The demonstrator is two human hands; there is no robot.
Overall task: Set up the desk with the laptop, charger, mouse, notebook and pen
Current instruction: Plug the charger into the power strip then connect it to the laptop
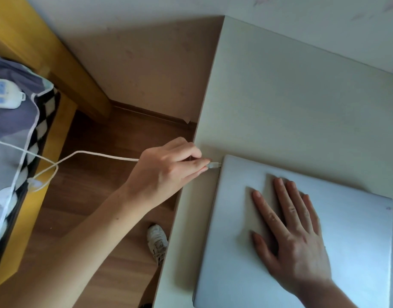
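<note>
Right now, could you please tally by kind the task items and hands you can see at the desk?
Laptop: 1, closed, on the desk
Charger cable: 1, plug at the laptop's edge
Hands: 2, left hand pinching the plug, right hand flat on the lid
Total: 4

Left hand [168, 167] outstretched, fingers pinched; right hand [293, 236] flat, fingers spread.

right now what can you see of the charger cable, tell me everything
The charger cable is thin, white and looks plastic-coated. It loops slackly from the bed across the gap to the left hand, which pinches its end. The pale plug points at the closed laptop's left edge, at or just short of it; whether it is seated is unclear.
</note>
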